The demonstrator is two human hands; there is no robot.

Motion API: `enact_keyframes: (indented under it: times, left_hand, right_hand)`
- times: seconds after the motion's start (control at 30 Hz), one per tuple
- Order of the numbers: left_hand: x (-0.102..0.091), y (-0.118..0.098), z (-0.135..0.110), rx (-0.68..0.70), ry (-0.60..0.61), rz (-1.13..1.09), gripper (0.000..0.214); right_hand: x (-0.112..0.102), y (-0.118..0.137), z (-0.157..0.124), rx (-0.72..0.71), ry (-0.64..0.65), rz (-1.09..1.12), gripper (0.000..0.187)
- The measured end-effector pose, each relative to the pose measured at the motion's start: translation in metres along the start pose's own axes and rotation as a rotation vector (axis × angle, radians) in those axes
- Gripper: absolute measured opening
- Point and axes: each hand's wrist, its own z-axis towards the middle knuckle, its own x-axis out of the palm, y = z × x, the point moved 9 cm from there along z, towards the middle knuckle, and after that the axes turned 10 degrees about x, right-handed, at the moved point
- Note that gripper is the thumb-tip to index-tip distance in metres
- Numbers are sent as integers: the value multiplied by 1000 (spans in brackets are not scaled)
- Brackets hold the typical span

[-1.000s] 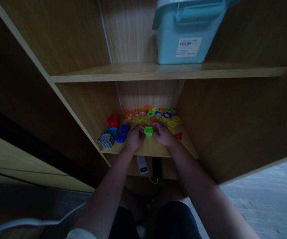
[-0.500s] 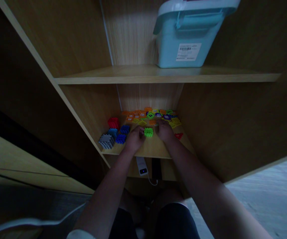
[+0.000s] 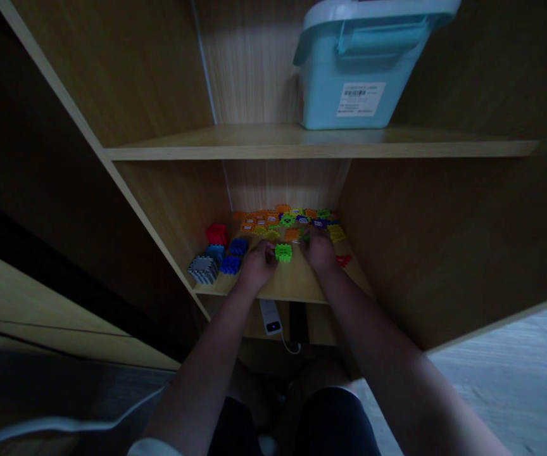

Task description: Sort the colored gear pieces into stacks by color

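Note:
A bright green toothed block [image 3: 283, 252] stands on the lower wooden shelf [image 3: 292, 285]. My left hand [image 3: 257, 265] is curled against its left side and grips it. My right hand [image 3: 320, 249] lies just right of the block, its fingers reaching back into a heap of flat orange, yellow, green and purple interlocking pieces [image 3: 283, 221]; whether those fingers hold a piece is hidden. A loose red piece [image 3: 343, 259] lies to the right of my right wrist.
Left of my hands stand assembled cubes: a red one [image 3: 216, 234], blue ones [image 3: 233, 254] and a grey one [image 3: 202, 268]. A pale blue lidded bin [image 3: 363, 63] sits on the upper shelf. A white device with a cable [image 3: 271, 316] hangs under the lower shelf.
My right hand has left the green block and moved back and right toward the heap of pieces. My left hand has stayed on the block.

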Motion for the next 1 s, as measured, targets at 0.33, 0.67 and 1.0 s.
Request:
enact_keyframes:
  times: [0.33,0.67,1.0]
  left_hand:
    - [-2,-4,0,3,-5,6,33]
    - [-4,-2,1,17,-39,-23,31]
    - [-3,-2,1,17,-29,-40,33]
  right_hand:
    - [-28,-2,-11,-22,-95,281,34]
    - [-6,36,-30,-261,211,591,34]
    - [0,38,-32,-282,284,598,38]
